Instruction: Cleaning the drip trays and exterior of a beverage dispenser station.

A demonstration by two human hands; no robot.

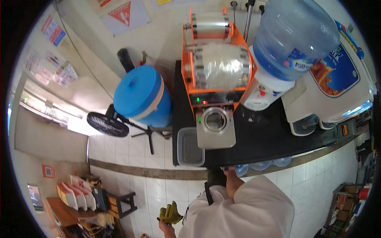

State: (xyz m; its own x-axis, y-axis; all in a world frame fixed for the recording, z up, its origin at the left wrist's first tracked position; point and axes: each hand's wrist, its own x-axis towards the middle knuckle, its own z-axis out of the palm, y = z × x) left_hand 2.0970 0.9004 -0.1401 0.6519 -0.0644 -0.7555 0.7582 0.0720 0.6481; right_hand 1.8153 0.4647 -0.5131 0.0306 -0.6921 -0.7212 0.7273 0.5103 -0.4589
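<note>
My left hand (166, 227), low and left of my body, is closed on a yellow-green cloth (170, 212) held bunched over the tiled floor. At the front edge of the black counter (254, 137) is my right hand (228, 171), its fingers mostly hidden by the edge. Just right of it, clear bluish plastic containers (260, 165) show below the counter edge. Above stands an orange cup sealing machine (186, 59) with rolls of clear film and a round metal opening in its front plate. A grey plastic tub (191, 162) sits left of that plate.
A water dispenser (258, 95) with a big bottle and a white drink machine (337, 107) stand to the right. Left of the counter are a blue drink cooler (137, 93) and a black fan (108, 123). A dark wooden stool (123, 204) stands at lower left.
</note>
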